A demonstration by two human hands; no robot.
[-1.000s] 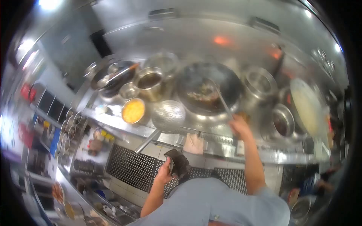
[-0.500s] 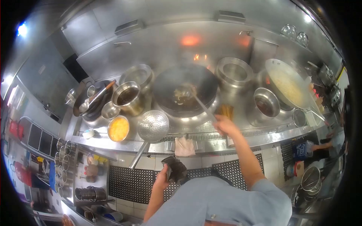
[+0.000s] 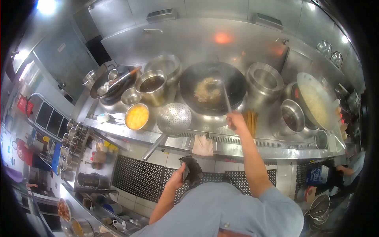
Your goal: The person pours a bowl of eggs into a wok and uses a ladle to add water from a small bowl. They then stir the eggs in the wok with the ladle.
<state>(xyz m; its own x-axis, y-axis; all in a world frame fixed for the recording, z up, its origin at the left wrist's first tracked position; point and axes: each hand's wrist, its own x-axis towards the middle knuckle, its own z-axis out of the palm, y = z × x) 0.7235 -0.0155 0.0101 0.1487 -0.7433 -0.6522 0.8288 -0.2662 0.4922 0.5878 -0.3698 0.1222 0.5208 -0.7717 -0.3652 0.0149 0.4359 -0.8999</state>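
Observation:
My right hand [image 3: 236, 120] is closed around the long metal handle of a ladle [image 3: 226, 98]. The ladle's head is inside a large black wok [image 3: 187, 87], close to the far side of a pile of pale, brownish food [image 3: 207, 91]; steam blurs its shape. Low in front of the stove, my left hand [image 3: 177, 177] grips a dark folded cloth [image 3: 192, 167], away from the wok. A perforated strainer [image 3: 173, 117] lies left of the wok, its handle jutting over the counter's edge. On the front ledge hangs a pale cloth [image 3: 202, 145].
Left of the wok stand a pot of dark liquid [image 3: 151, 84] and a bowl of yellow liquid [image 3: 137, 116]. To the right are a steel pot [image 3: 265, 82], brown sticks [image 3: 251, 121] and a wok of pale food [image 3: 314, 98]. Another person's arm [image 3: 346, 170] shows at far right.
The view has turned, so the stove sits farther right. In the wok, the food looks more gathered, and the ladle's handle stands steeper. Flames behind the wok no longer show.

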